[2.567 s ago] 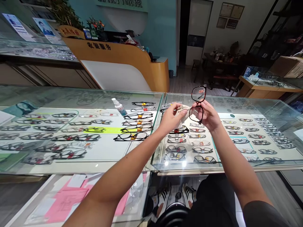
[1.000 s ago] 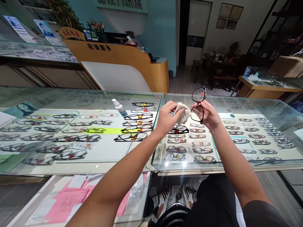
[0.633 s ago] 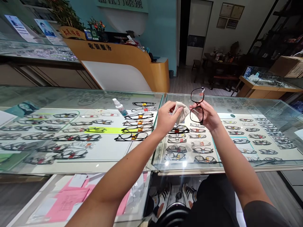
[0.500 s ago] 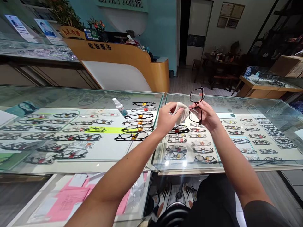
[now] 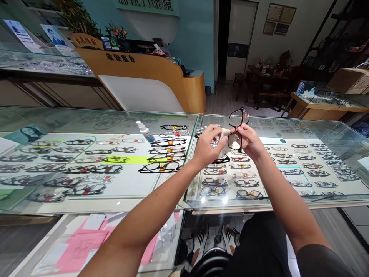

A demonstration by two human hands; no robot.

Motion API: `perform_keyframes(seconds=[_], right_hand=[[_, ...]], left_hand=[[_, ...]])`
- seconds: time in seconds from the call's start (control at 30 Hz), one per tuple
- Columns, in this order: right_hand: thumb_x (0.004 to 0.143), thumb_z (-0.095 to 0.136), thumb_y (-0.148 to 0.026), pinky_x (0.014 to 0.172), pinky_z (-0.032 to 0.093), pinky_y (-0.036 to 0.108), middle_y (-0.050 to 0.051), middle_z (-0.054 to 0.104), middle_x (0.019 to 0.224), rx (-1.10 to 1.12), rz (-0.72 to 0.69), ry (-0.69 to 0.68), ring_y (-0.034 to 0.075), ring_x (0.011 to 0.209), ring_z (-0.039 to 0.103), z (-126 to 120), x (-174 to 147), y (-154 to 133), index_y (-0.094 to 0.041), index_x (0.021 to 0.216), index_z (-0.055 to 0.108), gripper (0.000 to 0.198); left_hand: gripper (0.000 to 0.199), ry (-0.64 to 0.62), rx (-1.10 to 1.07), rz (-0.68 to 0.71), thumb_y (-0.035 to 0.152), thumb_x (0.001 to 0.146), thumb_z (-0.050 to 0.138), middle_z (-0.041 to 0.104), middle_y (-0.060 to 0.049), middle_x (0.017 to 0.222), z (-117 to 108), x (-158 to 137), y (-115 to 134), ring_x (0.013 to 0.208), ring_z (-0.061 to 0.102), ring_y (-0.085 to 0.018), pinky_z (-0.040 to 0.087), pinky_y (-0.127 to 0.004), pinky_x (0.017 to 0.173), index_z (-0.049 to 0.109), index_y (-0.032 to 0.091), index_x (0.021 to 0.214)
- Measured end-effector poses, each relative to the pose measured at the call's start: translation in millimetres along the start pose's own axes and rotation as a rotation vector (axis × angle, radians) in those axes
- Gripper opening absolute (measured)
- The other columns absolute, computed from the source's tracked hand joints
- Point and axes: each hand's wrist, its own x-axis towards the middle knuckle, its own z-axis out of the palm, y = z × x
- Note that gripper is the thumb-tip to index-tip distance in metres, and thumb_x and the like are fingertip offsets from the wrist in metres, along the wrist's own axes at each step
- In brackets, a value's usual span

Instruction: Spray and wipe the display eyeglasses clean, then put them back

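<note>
Standing on the left half of the glass tabletop (image 5: 123,185), a white spray bottle (image 5: 147,133) sits just beside a column of dark frames (image 5: 160,166) with yellow and red tags; more frames lie in rows, and pink papers (image 5: 79,248) show below at the near left; the left hand (image 5: 208,143) partly hides a black pair (image 5: 223,159) on the right half; its forearm slants in from the near left, fingers closed around a pale cloth (image 5: 224,133); the right hand (image 5: 251,141) reaches from the near right, fingers pinching dark-rimmed eyeglasses (image 5: 236,126) on end above the tabletop, close beside the cloth; whether they touch, I cannot tell.
</note>
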Motion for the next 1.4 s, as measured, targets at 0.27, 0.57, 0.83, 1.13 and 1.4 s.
perform_keyframes(seconds=[0.27,0.57,0.83,1.13,1.4], right_hand=[[0.069,0.097,-0.052,0.072,0.054,0.026,0.0,0.075,0.084,-0.012,-0.009,-0.03,0.013,0.076,0.062,2,1,3,-0.023,0.079,0.061,0.047],[0.069,0.096,-0.051,0.07,0.052,0.027,0.0,0.076,0.085,-0.03,-0.012,0.009,0.014,0.075,0.061,1,0,1,-0.023,0.079,0.062,0.045],[0.069,0.097,-0.051,0.073,0.053,0.027,-0.001,0.073,0.08,-0.011,-0.016,-0.03,0.013,0.073,0.06,3,1,3,-0.023,0.077,0.061,0.046],[0.067,0.098,-0.05,0.071,0.054,0.027,-0.002,0.072,0.084,0.036,0.023,-0.036,0.013,0.074,0.061,7,-1,1,-0.023,0.078,0.061,0.047],[0.067,0.099,-0.05,0.068,0.052,0.024,-0.002,0.071,0.082,0.039,0.033,-0.073,0.012,0.074,0.06,9,-4,0,-0.022,0.078,0.061,0.048]], left_hand=[[0.025,0.075,-0.148,-0.242,0.036,0.087,0.074,0.06,0.0,0.087,9,-5,-3,0.078,0.059,-0.015,0.045,-0.029,0.075,0.054,0.022,0.091],[0.04,-0.092,-0.627,-0.509,0.056,0.081,0.073,0.069,-0.004,0.084,2,9,-12,0.075,0.06,-0.015,0.048,-0.028,0.069,0.07,0.017,0.089],[0.044,-0.099,-0.634,-0.497,0.045,0.069,0.092,0.071,-0.003,0.09,5,7,-17,0.082,0.062,-0.014,0.048,-0.026,0.072,0.07,0.018,0.095],[0.07,-0.226,-0.619,-0.631,0.074,0.062,0.091,0.069,-0.004,0.092,8,4,-14,0.084,0.06,-0.016,0.047,-0.027,0.073,0.068,0.015,0.093],[0.078,-0.364,-0.66,-0.634,0.09,0.063,0.079,0.048,0.005,0.069,10,1,-12,0.066,0.041,-0.01,0.035,-0.025,0.067,0.061,0.016,0.078]])
